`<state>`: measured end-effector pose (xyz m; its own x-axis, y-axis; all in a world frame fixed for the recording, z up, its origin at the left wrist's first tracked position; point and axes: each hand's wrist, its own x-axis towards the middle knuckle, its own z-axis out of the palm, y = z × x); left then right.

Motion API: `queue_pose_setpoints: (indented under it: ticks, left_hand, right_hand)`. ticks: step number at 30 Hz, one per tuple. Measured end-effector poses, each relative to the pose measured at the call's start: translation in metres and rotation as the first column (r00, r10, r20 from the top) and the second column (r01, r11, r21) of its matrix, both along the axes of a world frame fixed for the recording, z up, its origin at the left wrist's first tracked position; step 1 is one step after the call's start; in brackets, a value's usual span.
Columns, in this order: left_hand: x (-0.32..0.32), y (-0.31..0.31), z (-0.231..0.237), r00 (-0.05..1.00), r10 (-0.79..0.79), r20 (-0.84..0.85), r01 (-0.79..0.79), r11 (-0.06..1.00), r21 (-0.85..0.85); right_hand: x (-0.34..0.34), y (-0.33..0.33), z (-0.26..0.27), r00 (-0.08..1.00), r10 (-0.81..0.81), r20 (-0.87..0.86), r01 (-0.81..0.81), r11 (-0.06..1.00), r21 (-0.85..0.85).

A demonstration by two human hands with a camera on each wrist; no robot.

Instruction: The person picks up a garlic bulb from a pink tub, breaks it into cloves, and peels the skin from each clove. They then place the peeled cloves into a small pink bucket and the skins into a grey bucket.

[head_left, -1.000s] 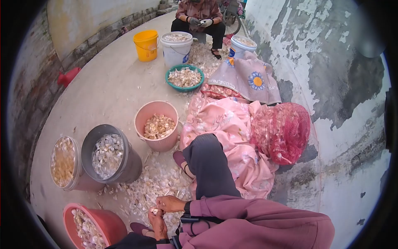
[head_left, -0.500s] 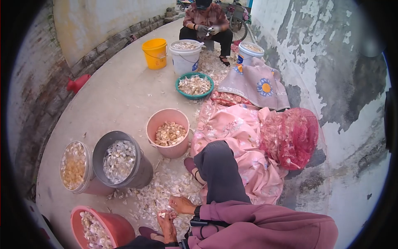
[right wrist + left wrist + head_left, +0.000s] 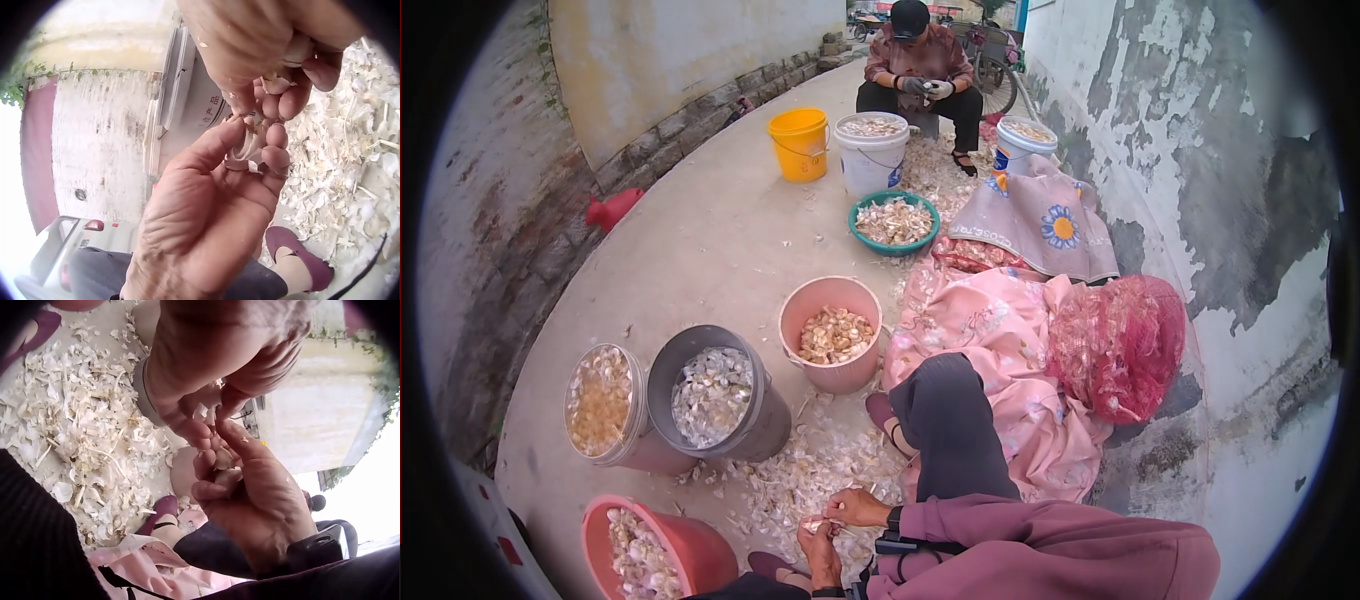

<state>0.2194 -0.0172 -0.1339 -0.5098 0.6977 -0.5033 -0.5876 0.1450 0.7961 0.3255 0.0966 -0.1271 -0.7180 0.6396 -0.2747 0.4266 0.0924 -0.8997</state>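
My left hand (image 3: 821, 560) grips a garlic piece (image 3: 237, 164) with pale, loose skin between thumb and curled fingers, shown best in the right wrist view. Over it, my right hand (image 3: 858, 508) pinches with thumb and forefinger right at that garlic. Another pale clove (image 3: 229, 480) lies within the right hand's curled fingers, seen in the left wrist view. The two hands meet above a litter of dry garlic skins (image 3: 790, 480) on the ground. Parts of the garlic are hidden by the fingers.
Near my hands stand a red tub (image 3: 705, 550), a grey bucket (image 3: 772, 425), a lidded-style pale bucket (image 3: 640, 445) and a pink bucket (image 3: 845, 378), all holding garlic. A pink cloth (image 3: 990, 330) and red net sack (image 3: 1135, 345) lie right. Opposite, a gloved person (image 3: 920, 65) sits.
The head view has tilted up, so the scene sits lower and further right. Half a second ago my hands were slightly apart; now their fingertips meet again at the garlic.
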Motion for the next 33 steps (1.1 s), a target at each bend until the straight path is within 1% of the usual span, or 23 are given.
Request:
queue_pose_setpoints:
  ticks: [1,3,5,6,8,9,11,13,15,16,17,18,19,20,22,24,26,27,29,32,33]
  left_hand:
    - [0.000,0.002,0.001,1.000,0.001,-0.001,-0.001,1.000,0.023]
    - [0.000,0.002,0.005,0.999,0.031,-0.006,-0.031,0.999,0.023]
    - [0.001,0.002,0.004,1.000,0.019,-0.024,-0.019,1.000,0.008]
    - [0.000,0.003,0.007,1.000,-0.011,-0.007,0.012,1.000,0.025]
    - [0.002,0.005,0.014,1.000,-0.014,-0.019,0.014,1.000,0.013]
    - [0.002,0.007,0.018,0.999,-0.021,-0.026,0.021,1.000,-0.008]
    - [0.004,0.006,0.024,0.999,-0.018,-0.044,0.017,1.000,-0.010]
    - [0.004,0.005,0.026,0.997,-0.028,-0.070,0.026,0.999,-0.034]
    - [0.000,0.003,0.015,0.998,-0.036,-0.058,0.034,0.999,-0.023]
    - [0.000,0.001,0.013,0.997,-0.038,-0.061,0.037,0.999,-0.023]
    - [-0.001,0.000,0.013,0.997,-0.039,-0.065,0.038,0.999,-0.021]
    - [-0.001,0.001,0.012,0.997,-0.036,-0.068,0.035,0.999,-0.015]
    - [0.000,0.000,0.011,0.999,0.014,-0.047,-0.015,1.000,-0.023]
    - [0.001,0.000,0.011,0.998,0.064,-0.026,-0.065,0.997,-0.032]
    - [0.002,-0.001,0.011,0.996,0.084,-0.017,-0.085,0.996,-0.032]
    - [0.000,-0.002,0.007,0.995,0.104,-0.009,-0.104,0.994,-0.032]
    - [-0.004,-0.005,-0.003,0.998,0.041,-0.044,-0.042,0.999,-0.021]
    - [-0.004,-0.004,-0.004,0.998,0.040,-0.044,-0.041,0.999,-0.021]
    - [-0.004,-0.004,-0.005,0.996,0.062,-0.064,-0.065,0.997,-0.036]
    - [0.000,-0.001,0.001,0.993,0.099,-0.071,-0.101,0.995,-0.022]
    - [0.002,0.001,0.009,0.993,0.099,-0.068,-0.101,0.994,-0.029]
  right_hand:
    - [0.000,0.001,-0.003,1.000,0.028,0.014,-0.028,0.999,-0.017]
    - [0.000,-0.002,-0.008,0.994,0.081,-0.074,-0.084,0.996,-0.040]
    - [-0.002,-0.006,-0.014,0.989,0.067,-0.130,-0.091,0.978,-0.190]
    - [-0.003,-0.003,-0.009,0.988,0.075,-0.135,-0.099,0.979,-0.178]
    - [-0.002,0.000,0.000,0.974,0.153,-0.168,-0.198,0.936,-0.293]
    - [-0.002,0.002,-0.003,0.972,0.161,-0.171,-0.205,0.937,-0.282]
    - [-0.002,-0.002,-0.024,0.968,0.113,-0.224,-0.189,0.915,-0.358]
    - [-0.002,-0.002,-0.028,0.969,0.115,-0.218,-0.189,0.914,-0.359]
    - [0.000,-0.003,-0.030,0.986,0.111,-0.122,-0.131,0.975,-0.177]
    - [0.000,-0.006,-0.032,0.984,0.072,-0.161,-0.093,0.987,-0.128]
    - [0.001,-0.007,-0.034,0.984,0.075,-0.164,-0.096,0.987,-0.127]
    - [0.001,-0.005,-0.033,0.981,0.091,-0.172,-0.119,0.980,-0.161]
    - [0.001,-0.005,-0.032,0.978,0.105,-0.181,-0.141,0.970,-0.198]
    - [0.000,-0.005,-0.031,0.978,0.107,-0.182,-0.143,0.970,-0.197]
    - [-0.002,-0.008,-0.030,0.986,0.022,-0.165,-0.076,0.943,-0.325]
    - [-0.002,-0.008,-0.029,0.986,0.025,-0.166,-0.080,0.940,-0.332]
    - [-0.002,-0.007,-0.026,0.986,0.026,-0.167,-0.082,0.938,-0.336]
    - [-0.002,-0.008,-0.023,0.983,0.009,-0.186,-0.073,0.939,-0.337]
    - [-0.002,-0.007,-0.018,0.979,-0.007,-0.204,-0.064,0.939,-0.338]
    - [-0.001,-0.005,-0.023,0.970,0.008,-0.243,-0.099,0.926,-0.365]
    - [-0.002,-0.005,-0.022,0.966,-0.022,-0.259,-0.080,0.922,-0.380]
